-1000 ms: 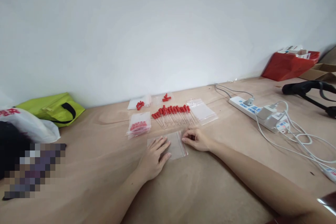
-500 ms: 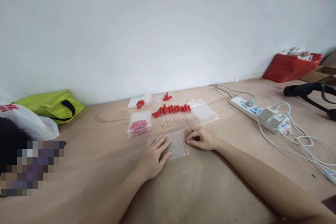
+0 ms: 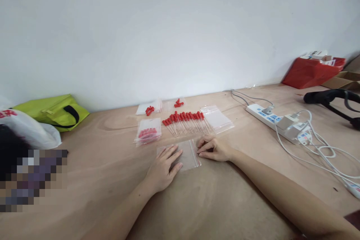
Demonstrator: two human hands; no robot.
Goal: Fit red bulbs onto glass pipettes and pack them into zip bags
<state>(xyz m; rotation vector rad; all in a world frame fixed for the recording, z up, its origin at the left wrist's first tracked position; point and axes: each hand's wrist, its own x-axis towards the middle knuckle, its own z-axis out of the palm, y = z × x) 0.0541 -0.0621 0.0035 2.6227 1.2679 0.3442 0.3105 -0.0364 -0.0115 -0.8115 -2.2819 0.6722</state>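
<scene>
A clear zip-lock bag lies flat on the table between my hands, its red-lined zip edge to the right. My left hand rests on the bag's left part, fingers stretched and apart. At the zip edge, my right hand has thumb and forefinger brought together on the bag; the exact grip is hard to see. Just behind lies a row of droppers with red rubber bulbs and thin pale tubes. Left of them sits a stack of filled zip bags showing red bulbs inside.
Loose red bulbs rest on bags at the back, with more red bulbs beside them. Flat zip bags lie right of the droppers. A power strip with tangled cables is at right, a green bag at left.
My right fingertips have shifted slightly left onto the bag's zip edge. My left hand stays flat on the bag; the view has moved a little.
</scene>
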